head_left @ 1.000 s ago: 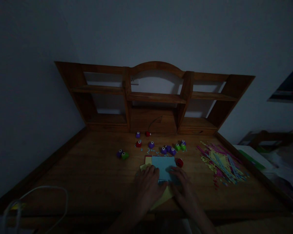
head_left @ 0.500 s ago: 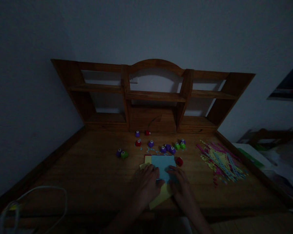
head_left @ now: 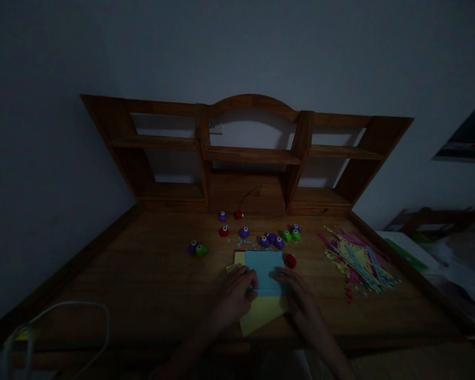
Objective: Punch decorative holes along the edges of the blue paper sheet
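Light blue paper (head_left: 264, 266) lies over yellow paper (head_left: 263, 314) near the front of the desk, with a crease line along its lower part. My left hand (head_left: 237, 293) is at the blue paper's left edge, its fingers curled and the thumb close to the index finger on the sheet. On the other side, my right hand (head_left: 301, 295) rests with fingers stretched out along the right edge. A red hole punch (head_left: 290, 260) sits just beyond the right fingertips. The room is dim and finger details are dark.
Several purple, green and red punches, including a green one (head_left: 201, 250), stand around small blue paper bits. Punched coloured strips (head_left: 358, 261) are heaped at the right. Behind rises a wooden shelf (head_left: 253, 154). A white cable (head_left: 79, 303) loops at the front left.
My left thumb has drawn back toward its fingers, and my right hand has shifted slightly right. More of the blue paper's lower edge and the yellow paper shows between them.
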Motion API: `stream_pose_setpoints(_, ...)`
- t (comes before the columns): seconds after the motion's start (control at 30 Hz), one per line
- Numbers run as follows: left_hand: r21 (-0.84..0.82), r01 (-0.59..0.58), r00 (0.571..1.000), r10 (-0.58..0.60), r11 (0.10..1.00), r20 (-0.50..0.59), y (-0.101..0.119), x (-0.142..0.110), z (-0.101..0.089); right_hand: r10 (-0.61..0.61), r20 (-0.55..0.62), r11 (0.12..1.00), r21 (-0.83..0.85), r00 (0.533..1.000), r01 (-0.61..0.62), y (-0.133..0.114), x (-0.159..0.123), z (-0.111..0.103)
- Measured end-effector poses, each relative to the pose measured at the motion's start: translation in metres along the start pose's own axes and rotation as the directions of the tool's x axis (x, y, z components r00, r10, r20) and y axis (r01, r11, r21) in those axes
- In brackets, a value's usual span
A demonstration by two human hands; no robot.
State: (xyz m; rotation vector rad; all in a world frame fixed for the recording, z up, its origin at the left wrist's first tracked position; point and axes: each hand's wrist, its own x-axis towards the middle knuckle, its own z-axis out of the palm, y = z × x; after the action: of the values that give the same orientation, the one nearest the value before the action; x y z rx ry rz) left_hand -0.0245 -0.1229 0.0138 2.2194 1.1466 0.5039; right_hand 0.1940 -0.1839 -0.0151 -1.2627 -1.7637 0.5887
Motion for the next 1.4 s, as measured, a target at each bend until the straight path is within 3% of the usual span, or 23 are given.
stream_pose_setpoints(0.47, -0.199, -0.087, 0.972, 0.127, 0.976, 0.198, -0.023, 0.008, -0.018, -0.021, 0.114, 1.0, 0.003, 0.993, 0.021, 0.005, -0.003, -0.017)
stream_pose_setpoints(0.8, -0.288, -0.223, 0.899, 0.311, 0.931, 0.309, -0.036, 0.013, -0.037, -0.016, 0.112, 1.0, 0.016, 0.994, 0.014, 0.007, -0.004, -0.02)
stream_pose_setpoints(0.93, -0.327, -0.254, 0.893, 0.351, 0.91, 0.283, -0.036, 0.01, -0.041, -0.018, 0.044, 1.0, 0.012, 0.999, 0.017, -0.001, 0.0, -0.021)
stream_pose_setpoints(1.07, -0.291, -0.235, 0.916, 0.311, 0.927, 0.251, -0.04, 0.01, -0.035, -0.026, 0.0, 0.998, -0.065, 1.0, 0.026, -0.009, 0.009, -0.016)
stream_pose_setpoints(1.4, -0.207, -0.218, 0.952, 0.254, 0.954, 0.17, -0.048, 0.014, -0.028, -0.056, 0.199, 0.987, -0.133, 0.978, 0.084, -0.027, 0.035, 0.009)
